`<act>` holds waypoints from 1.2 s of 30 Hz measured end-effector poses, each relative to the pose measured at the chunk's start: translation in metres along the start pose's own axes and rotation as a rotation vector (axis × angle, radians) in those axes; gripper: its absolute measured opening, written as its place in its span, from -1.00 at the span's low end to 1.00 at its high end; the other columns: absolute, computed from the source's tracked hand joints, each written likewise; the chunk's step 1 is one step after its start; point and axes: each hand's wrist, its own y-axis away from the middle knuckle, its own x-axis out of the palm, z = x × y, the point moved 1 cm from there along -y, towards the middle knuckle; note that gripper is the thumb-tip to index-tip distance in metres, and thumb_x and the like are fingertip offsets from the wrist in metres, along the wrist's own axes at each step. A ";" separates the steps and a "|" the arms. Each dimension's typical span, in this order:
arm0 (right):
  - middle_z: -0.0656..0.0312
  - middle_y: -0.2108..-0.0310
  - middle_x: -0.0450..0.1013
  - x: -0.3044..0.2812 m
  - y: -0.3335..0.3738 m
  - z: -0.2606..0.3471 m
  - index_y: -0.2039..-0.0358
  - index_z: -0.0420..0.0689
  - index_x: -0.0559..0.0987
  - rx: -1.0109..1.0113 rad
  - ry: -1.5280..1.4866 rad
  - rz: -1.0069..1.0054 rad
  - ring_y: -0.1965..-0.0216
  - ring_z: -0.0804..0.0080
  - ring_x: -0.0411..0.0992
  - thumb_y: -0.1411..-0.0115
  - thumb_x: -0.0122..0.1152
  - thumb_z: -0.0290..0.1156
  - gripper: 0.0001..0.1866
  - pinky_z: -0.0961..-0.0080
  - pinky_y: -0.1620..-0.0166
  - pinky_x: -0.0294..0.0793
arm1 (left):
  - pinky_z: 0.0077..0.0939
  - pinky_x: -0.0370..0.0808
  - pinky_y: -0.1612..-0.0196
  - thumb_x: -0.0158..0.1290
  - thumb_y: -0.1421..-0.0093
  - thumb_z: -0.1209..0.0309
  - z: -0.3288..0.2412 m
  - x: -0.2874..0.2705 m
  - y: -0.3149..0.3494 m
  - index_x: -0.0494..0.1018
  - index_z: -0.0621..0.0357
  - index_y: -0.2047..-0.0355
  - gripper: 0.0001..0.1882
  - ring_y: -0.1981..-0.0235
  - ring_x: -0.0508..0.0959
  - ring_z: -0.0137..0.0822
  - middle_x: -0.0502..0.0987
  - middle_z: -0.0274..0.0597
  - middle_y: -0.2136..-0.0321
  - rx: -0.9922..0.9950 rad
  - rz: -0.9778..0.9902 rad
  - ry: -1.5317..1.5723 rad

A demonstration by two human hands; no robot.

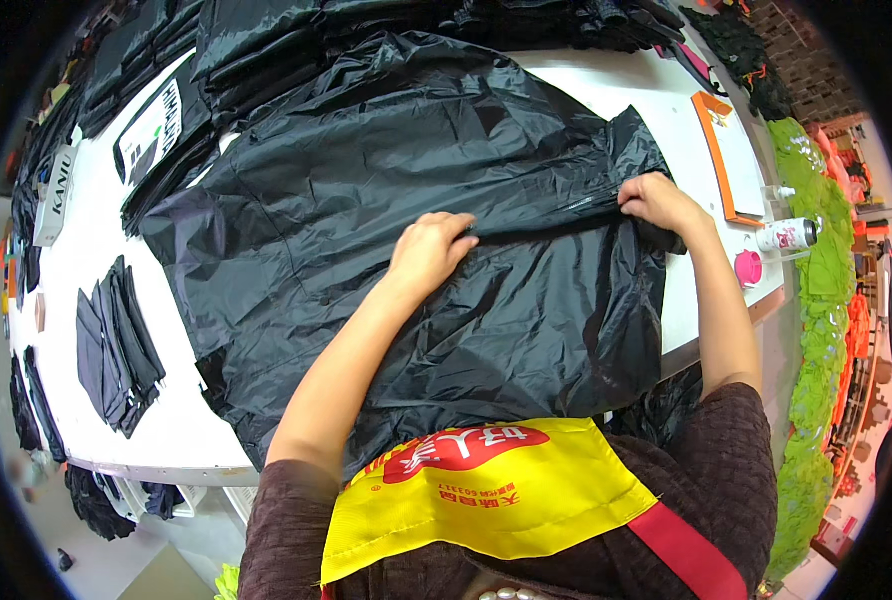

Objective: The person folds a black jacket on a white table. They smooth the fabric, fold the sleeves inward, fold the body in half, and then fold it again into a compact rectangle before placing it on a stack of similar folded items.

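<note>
- Black garment lies across white table; likely light, soft, slippery.
- Left hand pinches the middle fold; right hand pinches near the right edge, fingertips partly hidden.
- Doubled edges probably grip best.

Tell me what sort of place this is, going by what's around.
Probably a clothing workshop or packing room: a large black garment lies spread on a white table, with stacked black clothes along its far side and bright green fabric heaped beyond its right edge.
</note>
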 end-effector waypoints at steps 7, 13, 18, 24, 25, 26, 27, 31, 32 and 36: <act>0.05 0.53 0.48 0.020 -0.046 -0.031 0.39 -0.27 0.53 0.016 -0.133 -0.215 0.48 0.27 0.47 0.00 0.21 -0.48 -0.84 0.41 0.34 0.43 | -0.33 0.45 0.15 0.12 -0.06 0.31 0.013 0.017 -0.033 0.54 0.26 0.28 -0.71 0.25 0.57 -0.04 0.57 0.08 0.36 -0.306 0.177 0.097; 0.07 0.52 0.51 0.040 -0.065 -0.047 0.37 -0.26 0.56 0.182 -0.316 -0.129 0.56 0.41 0.47 -0.02 0.18 -0.55 -0.87 0.44 0.40 0.46 | -0.33 0.45 0.14 0.16 -0.02 0.35 0.013 0.016 -0.035 0.55 0.27 0.28 -0.72 0.25 0.57 -0.04 0.57 0.11 0.36 -0.353 0.205 0.048; 0.08 0.54 0.49 0.046 -0.063 -0.057 0.37 -0.26 0.54 0.126 -0.336 -0.216 0.53 0.38 0.45 -0.03 0.18 -0.52 -0.87 0.43 0.37 0.44 | -0.29 0.44 0.09 0.18 0.02 0.38 0.012 0.011 -0.036 0.58 0.19 0.31 -0.75 0.20 0.55 -0.02 0.56 0.08 0.33 -0.426 0.231 0.104; 0.10 0.56 0.47 0.042 -0.064 -0.045 0.35 -0.24 0.54 0.175 -0.347 -0.194 0.50 0.36 0.44 -0.03 0.20 -0.49 -0.85 0.43 0.34 0.43 | -0.33 0.46 0.12 0.22 0.05 0.40 0.017 0.011 -0.043 0.58 0.23 0.37 -0.78 0.23 0.57 -0.04 0.57 0.10 0.36 -0.515 0.272 0.134; 0.10 0.55 0.47 0.039 -0.066 -0.044 0.35 -0.24 0.54 0.192 -0.356 -0.155 0.50 0.37 0.44 -0.02 0.20 -0.48 -0.84 0.44 0.35 0.43 | -0.34 0.46 0.12 0.22 0.06 0.40 0.016 0.011 -0.044 0.58 0.23 0.37 -0.78 0.24 0.57 -0.04 0.57 0.09 0.37 -0.532 0.278 0.130; 0.11 0.55 0.47 0.038 -0.068 -0.046 0.34 -0.24 0.54 0.210 -0.365 -0.116 0.49 0.38 0.44 -0.02 0.21 -0.48 -0.83 0.44 0.36 0.43 | -0.34 0.47 0.15 0.24 0.06 0.38 0.018 0.012 -0.045 0.58 0.24 0.38 -0.76 0.28 0.58 -0.08 0.58 0.08 0.39 -0.523 0.275 0.119; 0.11 0.55 0.48 0.038 -0.067 -0.049 0.34 -0.24 0.54 0.177 -0.359 -0.099 0.49 0.39 0.44 -0.02 0.22 -0.48 -0.82 0.45 0.37 0.43 | -0.35 0.47 0.18 0.25 0.06 0.36 0.019 0.013 -0.045 0.58 0.25 0.38 -0.75 0.32 0.59 -0.12 0.58 0.06 0.42 -0.510 0.275 0.109; 0.11 0.47 0.51 0.039 -0.068 -0.062 0.29 -0.23 0.54 0.079 -0.358 -0.064 0.44 0.39 0.46 0.04 0.29 -0.46 -0.74 0.48 0.32 0.44 | -0.36 0.48 0.21 0.27 0.08 0.30 0.018 0.009 -0.050 0.58 0.25 0.39 -0.71 0.35 0.60 -0.17 0.59 0.03 0.44 -0.482 0.317 0.072; 0.11 0.45 0.51 0.039 -0.069 -0.064 0.29 -0.24 0.54 0.039 -0.324 -0.066 0.43 0.39 0.46 0.05 0.30 -0.47 -0.73 0.48 0.30 0.44 | -0.36 0.47 0.21 0.29 0.10 0.28 0.027 0.012 -0.051 0.58 0.23 0.40 -0.70 0.36 0.60 -0.18 0.59 0.00 0.44 -0.484 0.320 0.087; 0.12 0.43 0.51 0.038 -0.070 -0.055 0.29 -0.25 0.54 0.071 -0.300 -0.075 0.41 0.40 0.46 0.08 0.34 -0.48 -0.71 0.48 0.27 0.44 | -0.42 0.45 0.32 0.31 0.13 0.29 0.032 0.012 -0.062 0.56 0.21 0.50 -0.74 0.49 0.54 -0.30 0.57 -0.13 0.55 -0.503 0.408 0.085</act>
